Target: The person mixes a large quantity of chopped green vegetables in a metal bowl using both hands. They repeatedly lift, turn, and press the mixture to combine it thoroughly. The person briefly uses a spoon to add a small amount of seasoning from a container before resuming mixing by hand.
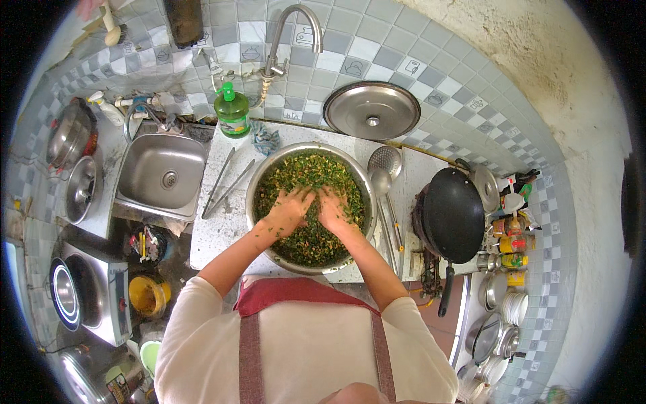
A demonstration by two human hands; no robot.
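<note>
A wide stainless steel bowl point(371, 222) stands on the speckled white worktop point(212, 247), holding a chopped green mixture with yellowish bits point(313, 169). Both my hands are in the bowl, fingers partly sunk in the mixture. My left hand point(290, 209) is left of centre, with green flecks on its wrist. My right hand point(333, 207) is close beside it on the right. The buried fingertips are hidden, so whether either hand grips some of the mixture does not show. Metal tongs point(222, 189) lie spread left of the bowl; a skimmer point(386, 160) and a ladle point(380, 182) lie right of it.
Behind the bowl are a green pump bottle point(233, 116), a blue-grey cloth point(265, 139), a steel lid point(371, 111) against the tiles and a faucet point(275, 55). A sink point(161, 169) is at left. A black frying pan point(452, 217) with its handle towards me is at right.
</note>
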